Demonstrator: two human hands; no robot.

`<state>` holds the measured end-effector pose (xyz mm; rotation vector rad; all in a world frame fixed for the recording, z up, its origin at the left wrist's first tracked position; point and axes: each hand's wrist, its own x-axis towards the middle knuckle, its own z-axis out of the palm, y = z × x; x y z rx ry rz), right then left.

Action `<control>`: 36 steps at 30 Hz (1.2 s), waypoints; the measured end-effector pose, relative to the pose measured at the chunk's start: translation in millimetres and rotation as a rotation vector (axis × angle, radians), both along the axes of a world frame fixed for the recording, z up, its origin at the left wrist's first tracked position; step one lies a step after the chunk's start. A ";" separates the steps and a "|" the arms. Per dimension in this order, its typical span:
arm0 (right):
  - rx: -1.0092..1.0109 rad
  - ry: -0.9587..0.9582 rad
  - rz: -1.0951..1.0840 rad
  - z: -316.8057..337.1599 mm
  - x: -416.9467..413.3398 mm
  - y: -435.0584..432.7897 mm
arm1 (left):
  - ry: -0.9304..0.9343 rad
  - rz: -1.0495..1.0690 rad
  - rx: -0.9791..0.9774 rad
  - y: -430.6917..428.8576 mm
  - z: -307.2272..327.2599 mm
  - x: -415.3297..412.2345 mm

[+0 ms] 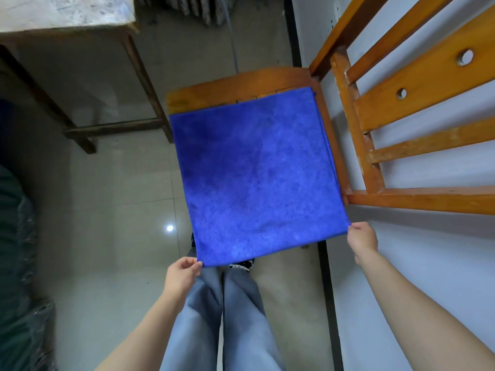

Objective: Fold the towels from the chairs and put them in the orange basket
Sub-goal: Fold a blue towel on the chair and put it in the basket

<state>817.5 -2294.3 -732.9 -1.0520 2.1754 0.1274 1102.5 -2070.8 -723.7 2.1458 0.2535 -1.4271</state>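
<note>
Head view: blue towel (254, 172) lies spread flat over the wooden chair (267, 81) seat. Left hand (180, 277) fingers pinch its near left corner, right hand (362, 239) fingers pinch its near right corner; near edge overhangs the seat.

Indoor light is soft and rather dim. One small round glare spot shines on the glossy floor (169, 228), a reflected light source. The left edge sinks into deep shadow. The white wall (442, 250) is brightest, crossed by a soft shadow under the chair (417, 199) rail. The blue towel (257, 170) looks saturated and fairly sharp. Wide-angle distortion bends and stretches lines toward the edges, and the table (61, 12) top is washed out.
</note>
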 end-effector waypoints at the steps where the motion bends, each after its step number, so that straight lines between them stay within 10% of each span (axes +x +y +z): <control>1: 0.016 0.026 0.044 2.7 3.9 -0.5 | 0.004 0.002 0.013 -1.0 -0.6 1.0; 26: 0.074 -0.343 -0.188 22.2 -4.3 4.9 | 0.204 0.188 -0.048 0.7 24.0 10.7; 36: -0.077 -0.398 -0.356 84.4 12.2 -38.1 | 0.149 0.351 -0.405 -48.9 91.7 41.9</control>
